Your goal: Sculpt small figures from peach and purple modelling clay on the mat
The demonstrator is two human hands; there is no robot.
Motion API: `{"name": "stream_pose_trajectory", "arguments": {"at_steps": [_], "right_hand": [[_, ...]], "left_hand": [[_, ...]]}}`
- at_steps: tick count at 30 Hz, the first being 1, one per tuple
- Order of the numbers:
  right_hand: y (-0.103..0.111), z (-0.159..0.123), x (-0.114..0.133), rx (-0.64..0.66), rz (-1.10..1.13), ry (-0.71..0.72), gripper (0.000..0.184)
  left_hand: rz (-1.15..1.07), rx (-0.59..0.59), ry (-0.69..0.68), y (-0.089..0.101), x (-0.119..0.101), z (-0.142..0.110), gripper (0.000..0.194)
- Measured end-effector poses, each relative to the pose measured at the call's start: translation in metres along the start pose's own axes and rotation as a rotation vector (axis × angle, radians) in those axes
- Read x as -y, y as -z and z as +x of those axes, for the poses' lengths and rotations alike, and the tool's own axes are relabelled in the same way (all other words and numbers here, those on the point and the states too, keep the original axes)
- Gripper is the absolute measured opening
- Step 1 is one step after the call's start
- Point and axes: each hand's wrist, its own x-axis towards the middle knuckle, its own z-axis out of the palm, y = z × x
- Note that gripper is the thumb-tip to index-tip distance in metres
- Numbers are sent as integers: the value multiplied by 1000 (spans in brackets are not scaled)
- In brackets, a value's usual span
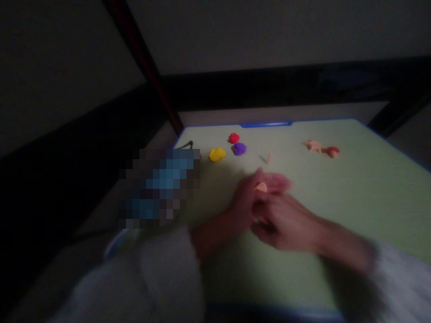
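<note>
My left hand is turned palm up with its fingers stretched to the right, and it holds a small piece of peach modelling clay in the palm. Against that palm presses my right hand, its fingers curled and closed; what they grip, if anything, is hidden. Motion blurs both hands a little. Beyond them a small peach clay stick stands on the table. Farther right lie a peach clay shape with thin points and a red-and-peach clay piece.
Yellow, purple and red clay lumps sit at the back left of the pale green table. A blue handle lines its far edge. A pixelated blue area covers the left side.
</note>
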Motion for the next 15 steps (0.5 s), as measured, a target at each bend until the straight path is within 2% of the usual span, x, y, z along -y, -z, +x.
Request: {"name": "stream_pose_trajectory", "arguments": {"at_steps": [5, 8, 11, 13, 15], "right_hand": [[-1, 1, -2, -5, 30, 40, 6], [-2, 0, -6, -71, 51, 87, 15], [0, -1, -11, -237, 188, 102, 24], [4, -1, -14, -404, 262, 34, 22], [7, -1, -16, -527, 245, -76, 14]], "left_hand": [[-16, -14, 15, 3, 1, 0, 45], [-75, -21, 23, 5, -4, 1, 49], [-145, 4, -10, 8, -11, 2, 49], [-178, 51, -19, 8, -15, 2, 48], [-202, 103, -17, 7, -16, 2, 48]]}}
